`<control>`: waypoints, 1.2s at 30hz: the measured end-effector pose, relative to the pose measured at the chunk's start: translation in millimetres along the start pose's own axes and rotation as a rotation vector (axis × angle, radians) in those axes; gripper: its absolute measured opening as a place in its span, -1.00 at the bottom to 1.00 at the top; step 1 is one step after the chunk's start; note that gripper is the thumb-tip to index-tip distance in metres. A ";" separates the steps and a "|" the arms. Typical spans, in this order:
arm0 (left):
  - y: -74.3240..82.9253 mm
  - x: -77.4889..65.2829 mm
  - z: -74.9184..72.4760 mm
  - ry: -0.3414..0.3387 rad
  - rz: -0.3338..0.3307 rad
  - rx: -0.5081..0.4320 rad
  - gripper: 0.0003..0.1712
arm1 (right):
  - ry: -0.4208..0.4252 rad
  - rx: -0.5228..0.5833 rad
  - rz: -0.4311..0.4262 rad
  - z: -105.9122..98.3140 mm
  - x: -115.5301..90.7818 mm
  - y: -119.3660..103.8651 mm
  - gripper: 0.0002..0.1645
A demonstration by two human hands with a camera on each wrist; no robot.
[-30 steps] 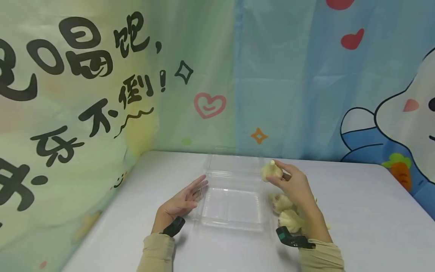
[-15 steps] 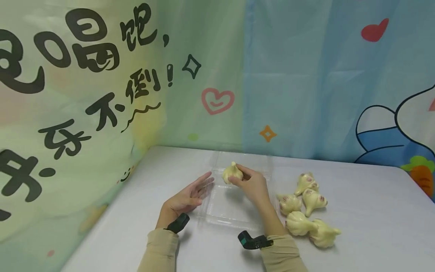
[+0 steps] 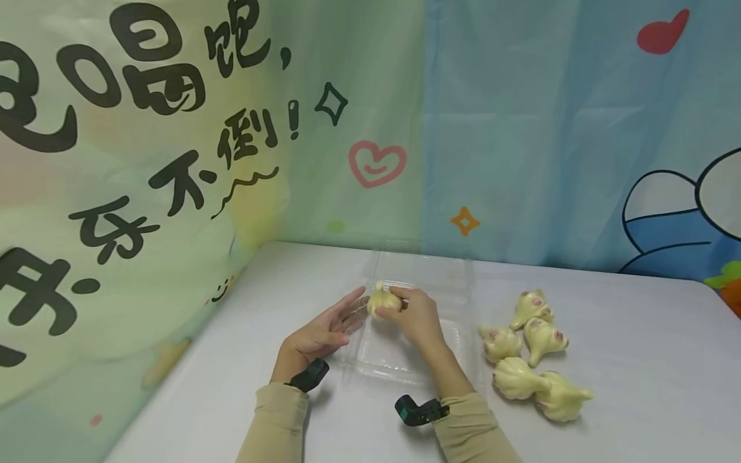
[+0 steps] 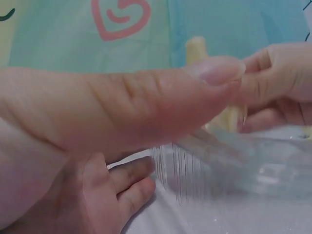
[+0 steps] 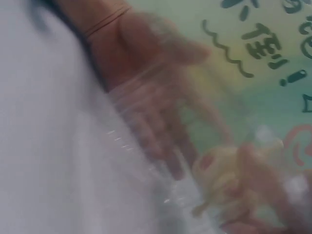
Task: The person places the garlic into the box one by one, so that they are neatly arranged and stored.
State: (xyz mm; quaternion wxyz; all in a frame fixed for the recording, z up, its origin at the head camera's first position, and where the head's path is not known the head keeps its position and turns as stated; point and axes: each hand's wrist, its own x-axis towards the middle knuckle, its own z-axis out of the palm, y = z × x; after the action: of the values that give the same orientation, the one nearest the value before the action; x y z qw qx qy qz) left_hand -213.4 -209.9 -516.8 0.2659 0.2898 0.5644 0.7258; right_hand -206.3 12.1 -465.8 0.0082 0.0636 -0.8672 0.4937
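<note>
My right hand [image 3: 421, 320] pinches a garlic bulb [image 3: 381, 302], stem up, above the left part of a clear plastic box [image 3: 379, 355]. The box lies with its lid [image 3: 425, 267] folded back toward the wall. Along the box's left side stands my left hand [image 3: 317, 333], fingers straight and seeming to touch its wall. In the left wrist view, the left thumb [image 4: 161, 100] covers much of the held garlic bulb [image 4: 196, 49]. The right wrist view is blurred; the left palm [image 5: 141, 83] shows there behind clear plastic, beside the garlic bulb [image 5: 219, 170].
To the right of the box, several more garlic bulbs [image 3: 518, 378] lie grouped on the white table [image 3: 637, 360]. A printed curtain [image 3: 498, 128] hangs behind the table's back edge and along its left side. Each wrist wears a black camera [image 3: 309, 375].
My right hand has carried the garlic bulb leftward from the box's right edge to its left side, near my left hand. The view has turned slightly right. My left hand stays by the box.
</note>
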 end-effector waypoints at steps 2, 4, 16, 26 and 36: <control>-0.4 -0.6 -0.1 0.001 0.003 -0.003 0.28 | -0.032 -0.036 -0.005 4.4 -1.1 0.1 -0.33; -0.4 -0.8 0.1 0.006 0.003 -0.010 0.28 | -0.052 -0.075 -0.013 7.5 -1.9 0.3 -0.34; -3.7 -1.3 2.5 0.004 0.003 -0.018 0.31 | -0.015 -0.137 -0.055 8.5 -1.7 9.2 -0.44; 1.1 -0.1 2.4 0.014 -0.004 0.009 0.33 | 0.005 -0.173 -0.083 9.8 -2.6 4.4 -0.40; 2.6 -0.2 2.8 0.015 0.001 -0.012 0.34 | -0.057 -0.273 -0.146 7.2 -2.1 0.9 -0.27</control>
State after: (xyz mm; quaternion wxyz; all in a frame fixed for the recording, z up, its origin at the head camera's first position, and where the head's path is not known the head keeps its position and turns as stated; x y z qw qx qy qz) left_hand -211.4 -208.7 -513.7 0.2631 0.2830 0.5619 0.7313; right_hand -203.9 6.6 -470.4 0.0281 0.1385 -0.9192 0.3675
